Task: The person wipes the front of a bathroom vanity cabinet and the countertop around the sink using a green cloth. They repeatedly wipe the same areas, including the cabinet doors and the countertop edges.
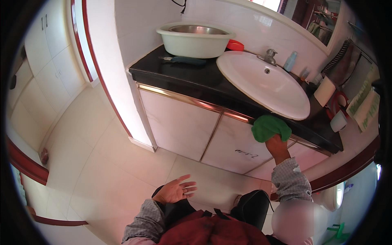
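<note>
My right hand point(278, 146) holds a green cloth point(270, 128) against the front edge of the black countertop point(199, 80), just below the white oval washbasin point(269, 88). The cloth covers most of my fingers. Lower down and to the left, my left hand point(176, 190) hangs in the air near my knee, palm up, fingers apart and holding nothing. Beneath the counter edge runs a shiny metal trim point(180, 97) above pale cabinet panels point(180, 122); one panel bears handwriting.
A pale plastic basin point(196, 44) with a metal bowl point(199, 29) inside stands at the counter's left. Before it lies a dark-handled tool point(186, 60). A faucet point(270, 56), a blue bottle point(290, 61) and a white cup point(338, 121) stand around the washbasin. A mirror point(309, 18) hangs above.
</note>
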`<action>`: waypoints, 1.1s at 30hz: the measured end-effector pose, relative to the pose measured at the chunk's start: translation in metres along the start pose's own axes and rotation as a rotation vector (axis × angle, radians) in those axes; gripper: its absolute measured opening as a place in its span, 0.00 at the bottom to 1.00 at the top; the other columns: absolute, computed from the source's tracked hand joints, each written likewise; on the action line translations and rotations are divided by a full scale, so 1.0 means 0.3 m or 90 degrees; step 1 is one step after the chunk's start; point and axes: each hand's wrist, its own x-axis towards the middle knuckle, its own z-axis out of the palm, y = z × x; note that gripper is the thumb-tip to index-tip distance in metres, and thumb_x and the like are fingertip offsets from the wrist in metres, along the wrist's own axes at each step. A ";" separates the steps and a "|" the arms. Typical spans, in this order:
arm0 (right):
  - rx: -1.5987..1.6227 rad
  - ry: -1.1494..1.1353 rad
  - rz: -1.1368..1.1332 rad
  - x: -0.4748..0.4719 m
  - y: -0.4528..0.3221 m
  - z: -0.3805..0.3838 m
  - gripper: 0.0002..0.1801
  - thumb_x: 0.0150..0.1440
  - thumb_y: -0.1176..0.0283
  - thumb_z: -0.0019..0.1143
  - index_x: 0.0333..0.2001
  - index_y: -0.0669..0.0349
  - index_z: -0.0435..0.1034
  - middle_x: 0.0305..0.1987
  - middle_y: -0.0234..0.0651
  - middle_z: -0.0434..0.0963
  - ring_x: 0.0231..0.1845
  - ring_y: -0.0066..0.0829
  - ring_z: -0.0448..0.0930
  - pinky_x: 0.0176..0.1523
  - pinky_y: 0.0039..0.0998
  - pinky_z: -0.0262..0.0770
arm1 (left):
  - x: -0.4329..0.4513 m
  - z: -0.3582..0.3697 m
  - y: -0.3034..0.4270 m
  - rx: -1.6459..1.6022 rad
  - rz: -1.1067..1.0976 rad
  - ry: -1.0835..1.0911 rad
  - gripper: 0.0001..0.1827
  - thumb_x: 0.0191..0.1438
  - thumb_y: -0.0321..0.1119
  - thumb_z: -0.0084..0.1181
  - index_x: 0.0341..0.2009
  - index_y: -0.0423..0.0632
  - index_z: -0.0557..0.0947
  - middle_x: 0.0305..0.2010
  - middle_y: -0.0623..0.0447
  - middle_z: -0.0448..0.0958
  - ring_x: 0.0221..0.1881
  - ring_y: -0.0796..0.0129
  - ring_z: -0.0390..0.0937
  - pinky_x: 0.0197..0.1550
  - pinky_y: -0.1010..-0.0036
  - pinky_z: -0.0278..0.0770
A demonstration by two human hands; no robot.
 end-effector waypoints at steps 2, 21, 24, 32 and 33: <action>-0.081 -0.017 0.012 -0.008 0.011 -0.016 0.14 0.56 0.76 0.60 0.48 0.59 0.76 0.43 0.36 0.81 0.40 0.32 0.81 0.42 0.31 0.78 | 0.011 0.004 0.006 0.007 -0.013 0.005 0.31 0.64 0.49 0.48 0.68 0.54 0.61 0.66 0.39 0.61 0.66 0.47 0.62 0.66 0.50 0.62; 0.136 -0.044 -0.005 0.053 0.037 0.108 0.10 0.57 0.70 0.61 0.44 0.58 0.75 0.42 0.32 0.81 0.43 0.28 0.80 0.46 0.32 0.76 | 0.109 0.058 -0.035 0.085 -0.003 0.098 0.27 0.65 0.51 0.45 0.65 0.55 0.66 0.63 0.40 0.66 0.63 0.45 0.66 0.66 0.47 0.61; 0.355 -0.060 0.051 -0.014 0.106 -0.052 0.08 0.57 0.74 0.62 0.41 0.60 0.74 0.40 0.31 0.80 0.41 0.25 0.80 0.43 0.30 0.76 | 0.110 0.041 -0.057 0.097 0.017 0.096 0.26 0.65 0.49 0.45 0.64 0.54 0.66 0.62 0.40 0.67 0.62 0.46 0.67 0.66 0.47 0.62; -0.471 0.153 -0.020 -0.273 0.175 -0.500 0.15 0.53 0.73 0.57 0.46 0.57 0.76 0.48 0.37 0.79 0.51 0.40 0.77 0.56 0.38 0.72 | 0.167 0.053 -0.066 0.295 0.047 0.293 0.20 0.64 0.44 0.49 0.55 0.46 0.72 0.54 0.43 0.73 0.54 0.51 0.73 0.59 0.56 0.71; -0.532 0.175 -0.033 -0.299 0.193 -0.529 0.14 0.53 0.72 0.56 0.45 0.58 0.76 0.48 0.37 0.79 0.51 0.40 0.77 0.56 0.38 0.72 | 0.178 0.076 -0.052 0.356 0.096 0.312 0.20 0.64 0.43 0.50 0.54 0.44 0.72 0.53 0.43 0.74 0.53 0.52 0.74 0.57 0.58 0.72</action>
